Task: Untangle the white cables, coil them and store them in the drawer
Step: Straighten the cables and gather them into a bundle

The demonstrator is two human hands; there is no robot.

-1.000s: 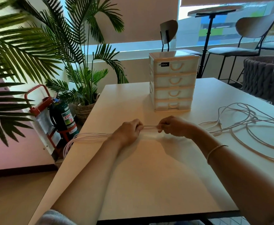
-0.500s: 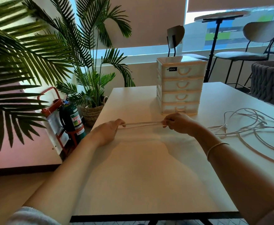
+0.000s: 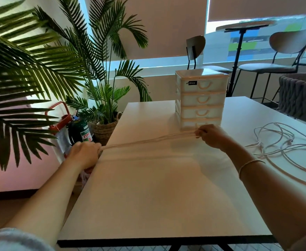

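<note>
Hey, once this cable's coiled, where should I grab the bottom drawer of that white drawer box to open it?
Probably by the arched handle at the front centre of the bottom drawer, approached from the front, facing you. The right hand, pinching the stretched cable, sits just before it.

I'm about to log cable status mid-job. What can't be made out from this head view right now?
- Left hand: its fingers curl away, so the grip on the stretched white cable is hidden.
- Loose cable pile: cut off by the right edge; its plugs are too small to identify.
- Drawer unit: all four fronts closed, contents unseen.
- Cable past the table's left edge: hidden behind the left hand.
</note>
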